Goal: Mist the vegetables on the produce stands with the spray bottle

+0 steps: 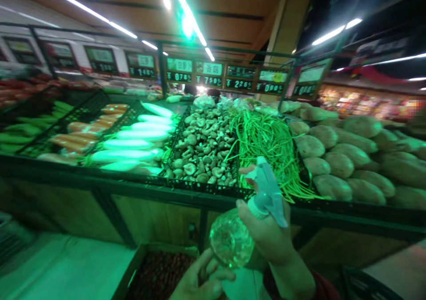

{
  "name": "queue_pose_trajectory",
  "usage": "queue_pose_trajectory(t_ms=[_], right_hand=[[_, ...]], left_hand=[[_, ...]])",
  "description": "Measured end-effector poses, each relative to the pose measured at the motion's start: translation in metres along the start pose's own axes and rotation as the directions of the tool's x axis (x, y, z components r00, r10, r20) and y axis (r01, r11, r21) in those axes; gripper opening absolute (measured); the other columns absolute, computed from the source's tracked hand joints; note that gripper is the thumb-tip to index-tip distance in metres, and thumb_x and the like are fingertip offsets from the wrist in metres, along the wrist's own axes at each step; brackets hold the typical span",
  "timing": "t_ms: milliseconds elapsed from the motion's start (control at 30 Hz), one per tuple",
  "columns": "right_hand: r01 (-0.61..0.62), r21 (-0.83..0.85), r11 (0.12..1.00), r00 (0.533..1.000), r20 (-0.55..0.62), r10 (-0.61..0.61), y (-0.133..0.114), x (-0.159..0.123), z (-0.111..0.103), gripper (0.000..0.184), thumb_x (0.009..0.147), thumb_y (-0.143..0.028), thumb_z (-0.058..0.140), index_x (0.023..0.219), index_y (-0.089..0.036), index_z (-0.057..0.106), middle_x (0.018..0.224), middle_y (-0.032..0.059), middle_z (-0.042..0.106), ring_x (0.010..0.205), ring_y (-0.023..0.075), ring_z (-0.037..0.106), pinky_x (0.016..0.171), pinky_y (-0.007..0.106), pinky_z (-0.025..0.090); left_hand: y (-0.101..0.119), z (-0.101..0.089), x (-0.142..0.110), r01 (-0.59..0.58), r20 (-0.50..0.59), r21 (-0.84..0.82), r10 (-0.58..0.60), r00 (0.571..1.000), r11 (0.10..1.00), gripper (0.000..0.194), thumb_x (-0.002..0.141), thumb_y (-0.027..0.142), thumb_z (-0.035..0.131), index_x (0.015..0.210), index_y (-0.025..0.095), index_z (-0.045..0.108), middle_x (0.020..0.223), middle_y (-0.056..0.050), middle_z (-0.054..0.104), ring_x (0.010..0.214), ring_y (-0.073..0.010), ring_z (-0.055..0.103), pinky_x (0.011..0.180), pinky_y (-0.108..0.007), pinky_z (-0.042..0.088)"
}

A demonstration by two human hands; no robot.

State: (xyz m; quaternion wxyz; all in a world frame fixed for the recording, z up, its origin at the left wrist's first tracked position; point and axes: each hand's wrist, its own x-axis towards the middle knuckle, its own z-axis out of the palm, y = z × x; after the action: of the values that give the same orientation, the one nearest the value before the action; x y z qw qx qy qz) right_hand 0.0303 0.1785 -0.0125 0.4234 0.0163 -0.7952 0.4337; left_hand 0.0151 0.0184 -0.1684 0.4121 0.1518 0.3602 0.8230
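So the right hand (266, 229) has its fingers wrapped tight around the neck of a clear spray bottle (233, 238), with one finger up on the pale trigger head (268, 189), which sits right in front of the edge of a produce stand (140, 187). The bottle is tilted, its round body hanging down toward the lower middle of the view, just above the left hand (201, 280). That left hand is loosely curled with the fingers bent inward, right under the bottle's base, but I can't tell whether it's actually touching it. Behind the bottle on the stand there's a pile of mushrooms (199, 149), a heap of long green beans (269, 142) just to the right of them, big brownish root vegetables (339, 158) further right, and white radishes (136, 144) on the left
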Motion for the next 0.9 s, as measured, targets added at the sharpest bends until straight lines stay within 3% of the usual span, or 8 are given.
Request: queue_pose_trajectory(t_ms=[33,67,133,233,433,600,800,900], right_hand=[[0.008,-0.010,1.000,1.000,0.029,-0.008,0.003,-0.001,-0.001,0.045,0.077,-0.022,0.064,0.121,-0.024,0.058,0.088,-0.0009,0.068,0.043,0.0085,0.051,0.050,0.025,0.052],[-0.009,-0.014,1.000,1.000,-0.016,0.009,0.006,-0.001,-0.001,0.043,0.077,-0.025,0.066,0.119,-0.023,0.059,0.082,-0.0008,0.068,0.054,0.0131,0.060,0.064,0.030,0.056],[0.013,-0.008,1.000,1.000,-0.025,-0.013,0.014,-0.001,-0.001,0.042,0.074,-0.029,0.071,0.115,-0.022,0.062,0.080,0.0005,0.068,0.074,0.0206,0.066,0.087,0.041,0.054],[0.009,-0.033,0.999,1.000,-0.005,-0.009,0.025,-0.003,0.000,0.038,0.074,-0.033,0.073,0.109,-0.022,0.063,0.095,0.0055,0.069,0.095,0.0263,0.066,0.097,0.047,0.049],[0.050,-0.087,0.995,0.997,0.059,-0.045,0.033,-0.004,0.005,0.032,0.074,-0.039,0.073,0.099,-0.022,0.063,0.099,0.0074,0.067,0.100,0.0283,0.064,0.096,0.047,0.050],[0.028,0.004,1.000,0.997,0.071,-0.028,0.032,-0.002,0.017,0.032,0.071,-0.042,0.075,0.093,-0.021,0.064,0.098,0.0098,0.067,0.096,0.0312,0.063,0.093,0.052,0.050],[0.101,0.058,0.993,0.991,0.082,-0.106,0.015,0.000,0.041,0.036,0.071,-0.042,0.076,0.100,-0.023,0.064,0.096,0.0076,0.068,0.088,0.0278,0.062,0.092,0.048,0.049],[0.122,0.017,0.992,0.991,0.055,-0.123,0.001,-0.005,0.056,0.039,0.072,-0.043,0.075,0.104,-0.023,0.063,0.095,0.0071,0.068,0.086,0.0275,0.062,0.087,0.046,0.051]], left_hand=[[0.001,0.007,-0.002,0.005,0.014,0.003,-0.005,1.000,1.000,0.061,0.063,0.036,0.086,0.120,0.036,0.066,0.128,-0.006,0.067,0.104,-0.0200,0.066,0.073,-0.028,0.054],[0.003,0.012,-0.004,0.024,0.028,0.018,-0.024,0.999,1.000,0.065,0.063,0.036,0.086,0.124,0.033,0.064,0.125,-0.007,0.067,0.103,-0.0185,0.066,0.073,-0.027,0.054],[0.004,0.020,-0.006,0.017,0.023,-0.002,-0.017,1.000,1.000,0.069,0.062,0.032,0.087,0.127,0.030,0.062,0.126,-0.008,0.064,0.099,-0.0162,0.066,0.070,-0.024,0.054],[0.002,0.025,-0.008,-0.016,-0.025,-0.042,0.015,1.000,0.999,0.074,0.061,0.029,0.087,0.130,0.025,0.059,0.119,-0.009,0.066,0.095,-0.0163,0.067,0.064,-0.021,0.055],[-0.006,0.024,-0.013,-0.088,-0.105,-0.123,0.076,0.992,0.989,0.075,0.060,0.020,0.085,0.130,0.021,0.059,0.122,-0.011,0.065,0.092,-0.0161,0.069,0.059,-0.018,0.056],[-0.003,0.013,-0.020,-0.133,-0.071,-0.101,0.126,0.990,0.986,0.077,0.062,0.022,0.086,0.133,0.024,0.057,0.125,-0.010,0.066,0.099,-0.0159,0.070,0.065,-0.016,0.052],[0.012,-0.004,-0.039,-0.209,-0.008,-0.091,0.209,0.978,0.974,0.077,0.062,0.024,0.088,0.133,0.026,0.058,0.132,-0.012,0.066,0.096,-0.0141,0.071,0.083,-0.023,0.046],[0.022,-0.014,-0.055,-0.231,-0.011,-0.095,0.231,0.973,0.968,0.076,0.061,0.025,0.088,0.132,0.027,0.059,0.124,-0.010,0.069,0.096,-0.0148,0.071,0.084,-0.025,0.045]])
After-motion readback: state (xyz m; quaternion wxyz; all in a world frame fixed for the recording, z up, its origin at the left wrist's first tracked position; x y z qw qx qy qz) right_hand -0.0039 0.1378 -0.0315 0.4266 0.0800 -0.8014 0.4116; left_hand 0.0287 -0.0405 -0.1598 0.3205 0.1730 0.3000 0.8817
